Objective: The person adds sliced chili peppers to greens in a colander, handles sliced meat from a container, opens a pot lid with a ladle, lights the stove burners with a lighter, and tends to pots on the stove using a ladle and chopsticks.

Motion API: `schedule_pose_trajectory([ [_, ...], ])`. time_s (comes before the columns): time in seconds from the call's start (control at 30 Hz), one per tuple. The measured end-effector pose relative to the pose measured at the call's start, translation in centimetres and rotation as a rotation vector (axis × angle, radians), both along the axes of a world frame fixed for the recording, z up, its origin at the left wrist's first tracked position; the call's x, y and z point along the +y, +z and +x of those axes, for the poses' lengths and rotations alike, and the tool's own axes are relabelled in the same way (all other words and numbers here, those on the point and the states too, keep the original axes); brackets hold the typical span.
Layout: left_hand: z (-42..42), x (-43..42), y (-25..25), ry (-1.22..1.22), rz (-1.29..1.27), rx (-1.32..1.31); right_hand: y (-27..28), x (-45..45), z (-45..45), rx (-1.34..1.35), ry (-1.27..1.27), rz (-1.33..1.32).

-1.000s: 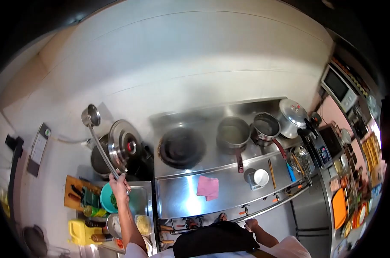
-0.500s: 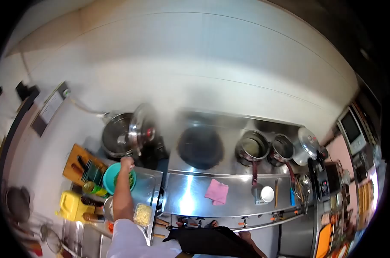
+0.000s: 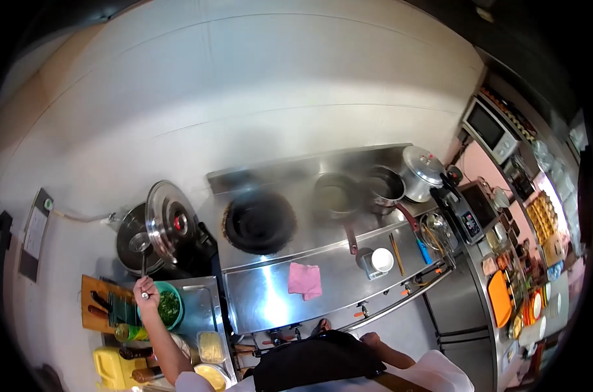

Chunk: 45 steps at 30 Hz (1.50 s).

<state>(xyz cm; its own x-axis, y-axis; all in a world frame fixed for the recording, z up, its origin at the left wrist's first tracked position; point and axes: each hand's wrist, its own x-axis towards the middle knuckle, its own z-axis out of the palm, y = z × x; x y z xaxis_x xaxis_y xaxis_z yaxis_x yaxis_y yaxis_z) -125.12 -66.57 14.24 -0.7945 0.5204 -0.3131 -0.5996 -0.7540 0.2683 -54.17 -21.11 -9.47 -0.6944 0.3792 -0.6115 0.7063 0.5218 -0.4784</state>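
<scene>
My left hand is closed round the handle of a ladle, whose round bowl is inside the deep metal pot on the left. A shiny lid with a red knob leans upright at that pot's right side. Just right of and below my hand sits a turquoise bowl of chopped greens. My right hand hangs low beside the black apron, fingers curled, with nothing visible in it.
A black wok, handled pots and a lidded pressure cooker line the stove. On its front ledge lie a pink cloth, a white cup and chopsticks. A knife block and yellow jug stand left.
The view has turned to the right, so the stove appears further left. My left hand still grips the ladle, now drawn back slightly from the pot. The right arm shows more.
</scene>
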Motion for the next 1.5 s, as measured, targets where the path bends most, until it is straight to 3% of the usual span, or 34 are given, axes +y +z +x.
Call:
schedule_pose_trajectory([
  [0.07,2.4,-0.4,2.2,-0.015,0.139,-0.022,0.6,1.1,-1.3,0.125,-0.285,-0.164],
  [0.1,3.5,-0.5,3.3,-0.035,0.146,0.005,2.6,1.6,-3.3,0.056,-0.378,-0.189],
  [0.17,5.8,-0.8,5.9,-0.035,0.112,0.045,3.6,2.1,-6.0,-0.005,-0.807,-0.419],
  [0.2,6.9,-0.6,7.4,-0.02,0.075,0.057,1.7,3.4,-6.0,0.044,-0.612,-0.402],
  [0.27,9.5,0.3,10.7,0.015,0.007,0.069,4.9,3.3,-8.3,0.067,-0.543,-0.267],
  [0.3,11.0,1.1,12.8,0.041,-0.077,0.109,2.9,3.6,-8.5,0.051,-0.793,-0.464],
  [0.47,15.5,4.1,19.4,0.025,-0.233,0.244,2.2,4.3,-9.0,0.128,-0.466,-0.314],
  [0.5,16.0,4.8,20.3,0.012,-0.224,0.242,-0.3,4.7,-8.1,0.136,-0.526,-0.339],
  [0.63,17.8,9.6,22.9,-0.11,-0.192,0.29,-1.6,4.6,-6.0,0.149,-0.616,-0.332],
  [0.73,18.3,14.7,22.9,-0.288,-0.056,0.297,2.4,4.1,-5.6,-0.008,-0.736,-0.42],
  [0.77,18.8,16.8,22.9,-0.33,-0.032,0.308,3.2,3.7,-5.1,0.028,-0.62,-0.295],
  [0.8,19.0,18.8,22.4,-0.387,0.019,0.273,0.9,4.3,-3.9,-0.044,-0.475,-0.265],
  [0.87,19.7,23.0,21.5,-0.519,0.124,0.249,-7.7,4.4,0.0,0.065,-0.551,-0.17],
  [0.93,20.4,27.3,20.5,-0.648,0.236,0.18,-8.8,3.8,2.1,0.125,-0.646,-0.234],
  [0.97,20.9,29.6,19.9,-0.709,0.263,0.138,-11.6,3.9,3.7,0.165,-0.421,-0.07],
  [1.07,23.1,36.7,18.4,-0.872,0.299,0.07,-8.9,2.6,5.8,0.021,-0.377,-0.06],
  [1.1,23.6,39.0,17.7,-0.921,0.293,0.078,-5.3,2.0,5.8,-0.077,-0.324,0.024],
  [1.2,25.4,45.9,15.1,-1.078,0.27,0.08,-5.8,0.4,8.4,-0.183,-0.624,-0.171],
  [1.27,27.4,50.0,14.2,-1.114,0.124,0.117,-4.7,-0.6,10.2,-0.163,-0.29,0.052],
  [1.33,29.5,53.6,13.3,-1.138,-0.037,0.2,-6.1,-1.6,11.7,-0.273,-0.241,0.149],
  [1.37,30.4,55.3,12.7,-1.148,-0.099,0.271,-9.5,-1.9,13.1,-0.297,-0.175,0.203],
  [1.5,33.8,60.0,11.1,-1.108,-0.357,0.582,-12.9,-3.2,14.9,-0.153,-0.452,0.111],
])
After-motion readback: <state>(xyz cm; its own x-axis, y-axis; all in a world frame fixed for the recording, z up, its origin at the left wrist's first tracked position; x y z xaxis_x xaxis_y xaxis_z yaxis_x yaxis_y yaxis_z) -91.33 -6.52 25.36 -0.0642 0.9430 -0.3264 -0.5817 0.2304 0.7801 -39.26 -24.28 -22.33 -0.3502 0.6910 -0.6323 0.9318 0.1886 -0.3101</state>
